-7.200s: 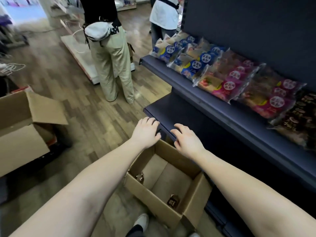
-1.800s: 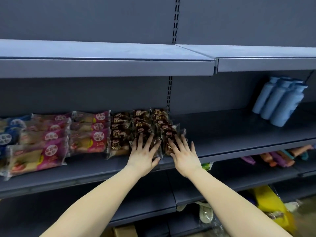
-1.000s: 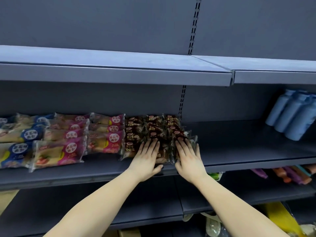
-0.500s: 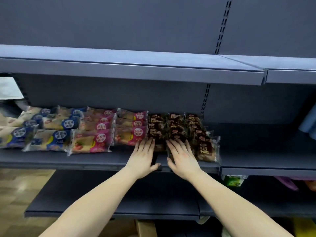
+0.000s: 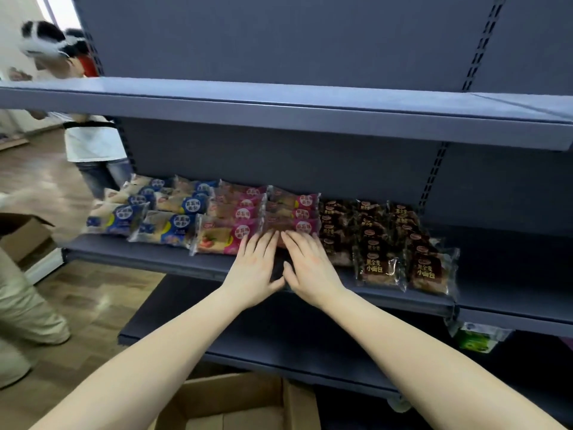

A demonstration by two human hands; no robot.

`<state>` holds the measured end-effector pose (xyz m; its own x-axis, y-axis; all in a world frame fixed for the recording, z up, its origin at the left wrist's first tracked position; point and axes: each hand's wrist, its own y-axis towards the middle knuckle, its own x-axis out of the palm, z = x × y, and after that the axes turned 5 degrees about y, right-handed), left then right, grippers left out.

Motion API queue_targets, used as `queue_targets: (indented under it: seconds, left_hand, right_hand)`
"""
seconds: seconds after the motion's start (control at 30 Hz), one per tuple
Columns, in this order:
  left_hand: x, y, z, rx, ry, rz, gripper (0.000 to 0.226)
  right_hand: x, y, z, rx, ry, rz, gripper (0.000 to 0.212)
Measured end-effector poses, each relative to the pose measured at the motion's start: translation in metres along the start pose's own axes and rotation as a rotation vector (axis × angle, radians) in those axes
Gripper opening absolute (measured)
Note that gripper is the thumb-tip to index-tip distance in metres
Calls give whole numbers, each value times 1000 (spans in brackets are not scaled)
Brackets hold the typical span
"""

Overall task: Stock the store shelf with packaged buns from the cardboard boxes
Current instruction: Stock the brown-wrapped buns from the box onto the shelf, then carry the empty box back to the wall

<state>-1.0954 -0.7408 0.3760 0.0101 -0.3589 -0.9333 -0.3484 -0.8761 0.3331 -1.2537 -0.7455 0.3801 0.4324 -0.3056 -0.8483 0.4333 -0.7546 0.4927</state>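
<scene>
Packaged buns lie in rows on the dark blue shelf (image 5: 148, 257): blue packs (image 5: 117, 217) at the left, pink packs (image 5: 231, 212) in the middle, brown packs (image 5: 376, 268) at the right. My left hand (image 5: 257, 268) and my right hand (image 5: 310, 268) rest flat side by side, fingers spread, at the front of the pink rows. Their fingertips touch the front pink pack (image 5: 294, 226). Neither hand grips anything. A cardboard box (image 5: 235, 408) stands on the floor below my arms.
An empty shelf (image 5: 279, 116) hangs above and another shelf (image 5: 248, 346) juts out below. Two people stand at the left, one in beige trousers (image 5: 21, 308), one in a white top (image 5: 93, 141). Another cardboard box (image 5: 24, 234) sits on the floor at the left. A green packet (image 5: 479, 336) lies lower right.
Both hands have slid left along the shelf, from the brown packs to the front of the pink packs. My view has turned left, bringing the people and the floor into sight.
</scene>
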Motion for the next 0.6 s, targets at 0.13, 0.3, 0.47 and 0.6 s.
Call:
queue_targets:
  seconds: [0.13,0.3,0.47,0.6]
  left_hand:
    - [12,-48,-43,-198,26,-101,89]
    - [0,-122,-108,-438,119,-207,89]
    - [-5,-199,-145,-534,108,-228,86]
    - [16,-260,-144,-592,83,-348,85]
  right_hand:
    - [29,7,-42,-32,43,-75,58]
    - [71,13,-105,-159,79,-128,57]
    - [115,5,-170,-176,152,-248,58]
    - [152,-23,-214,-149,227,-342,56]
